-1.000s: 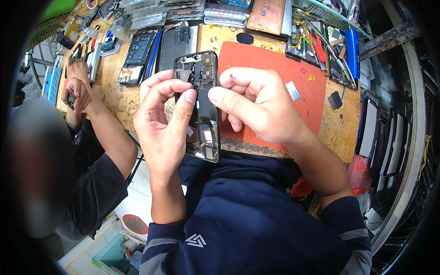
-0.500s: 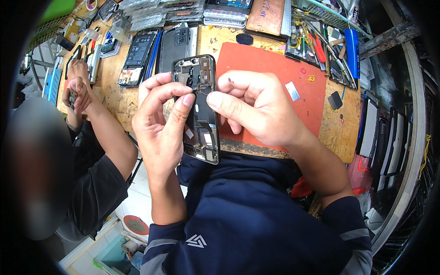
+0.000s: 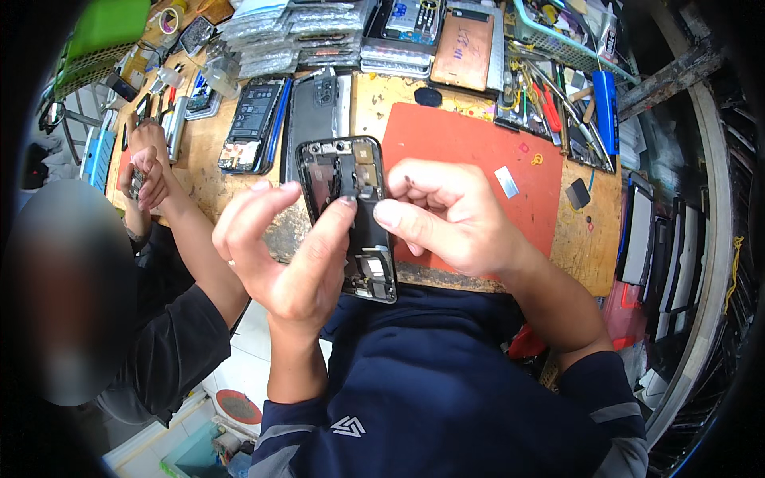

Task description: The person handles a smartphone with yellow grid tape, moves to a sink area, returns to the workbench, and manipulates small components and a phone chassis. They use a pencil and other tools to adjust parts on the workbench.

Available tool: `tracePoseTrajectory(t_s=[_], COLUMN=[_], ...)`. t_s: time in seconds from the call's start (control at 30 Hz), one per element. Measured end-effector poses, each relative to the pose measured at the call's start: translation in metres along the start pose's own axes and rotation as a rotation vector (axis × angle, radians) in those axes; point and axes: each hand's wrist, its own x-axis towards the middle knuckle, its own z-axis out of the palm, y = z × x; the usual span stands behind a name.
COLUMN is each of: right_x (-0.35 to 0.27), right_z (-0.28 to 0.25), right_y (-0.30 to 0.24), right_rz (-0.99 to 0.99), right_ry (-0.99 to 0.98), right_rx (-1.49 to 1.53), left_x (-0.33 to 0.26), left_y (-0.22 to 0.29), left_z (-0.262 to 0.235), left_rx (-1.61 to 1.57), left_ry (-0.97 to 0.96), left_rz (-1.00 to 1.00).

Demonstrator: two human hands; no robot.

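Note:
I hold an opened black phone body (image 3: 351,191) upright above the near edge of the wooden bench, its bare inner frame and parts facing me. My left hand (image 3: 291,255) cups its left side, with a fingertip pressed on the inside near the top. My right hand (image 3: 446,215) grips its right edge, thumb and forefinger pinched against the frame. The phone's lower end shows below my left thumb.
A red work mat (image 3: 478,159) lies on the bench behind the phone, with a small silver piece (image 3: 505,182) on it. Other opened phones (image 3: 251,123), stacked packets (image 3: 279,36) and tools (image 3: 550,88) fill the far side. At my left sits another person, hands (image 3: 147,171) on the bench.
My left fingers have spread and shifted on the phone, one fingertip now pressing inside near its top. My right hand keeps its grip on the right edge.

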Motion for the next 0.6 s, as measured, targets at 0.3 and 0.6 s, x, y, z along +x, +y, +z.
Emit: tracePoseTrajectory(t_s=[0.3,0.6], right_x=[-0.002,-0.003], right_z=[0.003,0.002], right_y=[0.003,0.004], right_rz=[-0.006,0.011], right_ry=[-0.023,-0.023], right_rx=[-0.019,0.029], left_x=[0.007,0.008], left_y=[0.004,0.009], left_z=[-0.021,-0.037], left_rx=[0.117,0.123], left_ry=[-0.054,-0.156], left_rz=[0.121,0.084])
